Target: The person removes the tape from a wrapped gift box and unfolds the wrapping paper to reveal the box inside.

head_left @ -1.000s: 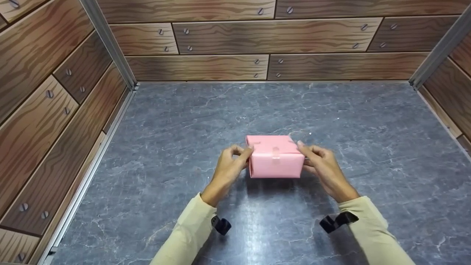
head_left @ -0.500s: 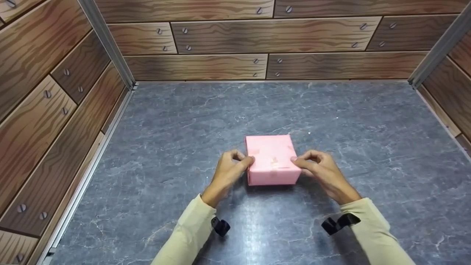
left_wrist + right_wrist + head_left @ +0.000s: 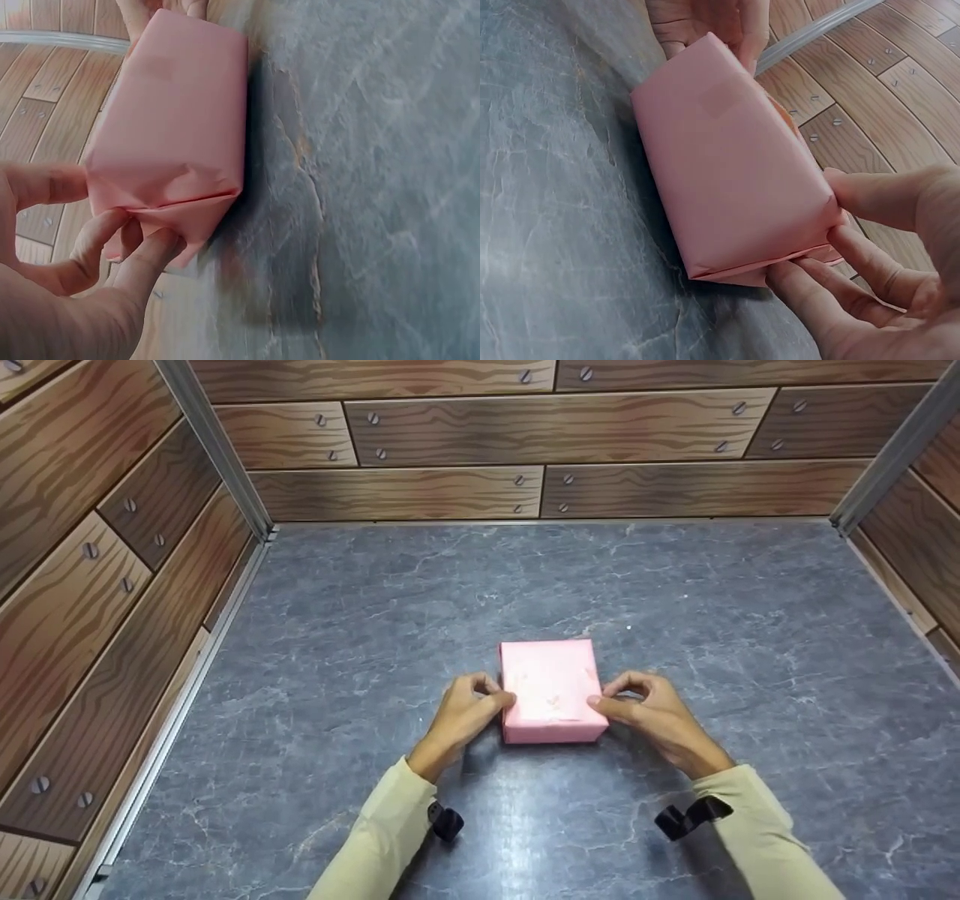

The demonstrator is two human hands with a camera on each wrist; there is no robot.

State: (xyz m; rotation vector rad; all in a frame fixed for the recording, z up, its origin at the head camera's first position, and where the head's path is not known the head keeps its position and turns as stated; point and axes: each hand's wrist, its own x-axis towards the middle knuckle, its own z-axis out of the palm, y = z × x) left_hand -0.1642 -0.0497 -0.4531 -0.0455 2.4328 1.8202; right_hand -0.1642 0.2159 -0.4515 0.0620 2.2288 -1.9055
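A box wrapped in pink paper point(image 3: 551, 679) is between my two hands, low over the grey marbled surface, with bits of clear tape on its top. My left hand point(image 3: 465, 716) grips its left end, thumb at the top edge. In the left wrist view, the fingers point(image 3: 154, 255) press against the folded paper flap at that end. On the opposite end my right hand point(image 3: 660, 720) holds the box the same way, its thumb on the top edge. The right wrist view has its fingers point(image 3: 806, 296) against the folded end. The underside of the box is hidden.
The grey marbled tabletop point(image 3: 360, 607) spreads around the box. Wood-patterned walls point(image 3: 442, 431) enclose it at the back and both sides, with metal corner posts point(image 3: 217, 442). A tiny white speck point(image 3: 628, 628) lies beyond the box.
The box has tilted so that more of its top and less of its front face shows, and it has come slightly nearer. Both hands have kept hold of its ends, thumbs moving toward me.
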